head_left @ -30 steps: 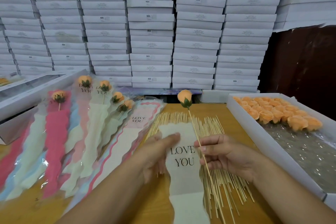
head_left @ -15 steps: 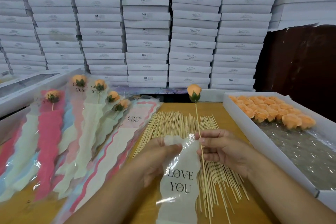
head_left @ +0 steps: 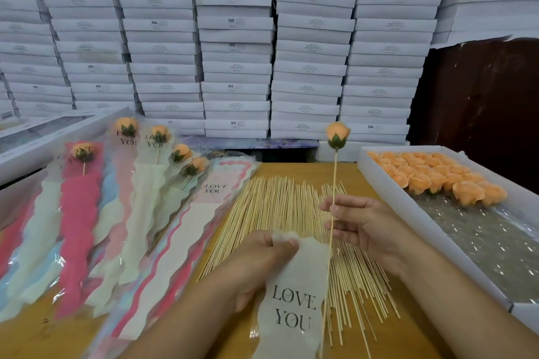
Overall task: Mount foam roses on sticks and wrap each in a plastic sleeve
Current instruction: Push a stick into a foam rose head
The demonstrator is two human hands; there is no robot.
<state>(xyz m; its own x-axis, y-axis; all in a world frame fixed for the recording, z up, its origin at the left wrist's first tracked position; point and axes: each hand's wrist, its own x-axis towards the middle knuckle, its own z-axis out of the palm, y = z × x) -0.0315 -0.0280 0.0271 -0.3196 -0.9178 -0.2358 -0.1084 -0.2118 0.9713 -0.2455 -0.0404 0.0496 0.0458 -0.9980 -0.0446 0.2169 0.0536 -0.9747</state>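
An orange foam rose [head_left: 337, 134] sits on top of a thin wooden stick [head_left: 334, 181], held nearly upright. My right hand [head_left: 360, 226] pinches that stick at mid-length. My left hand [head_left: 264, 259] pinches the top edge of a pale plastic sleeve [head_left: 294, 306] printed "LOVE YOU", which lies over the pile of loose sticks [head_left: 280, 213]. The stick's lower part runs along the sleeve's right edge; whether it is inside the sleeve I cannot tell.
Several wrapped roses [head_left: 159, 137] in pink, blue and cream sleeves fan out at left, beside a stack of unused sleeves [head_left: 186, 230]. A white tray [head_left: 390, 186] of orange foam roses [head_left: 437, 178] stands at right. White boxes [head_left: 233, 38] are stacked behind the wooden table [head_left: 402, 329].
My right hand has lifted the stick with the rose higher and more upright. My left hand has pulled the sleeve down toward me, its top edge now below the right hand.
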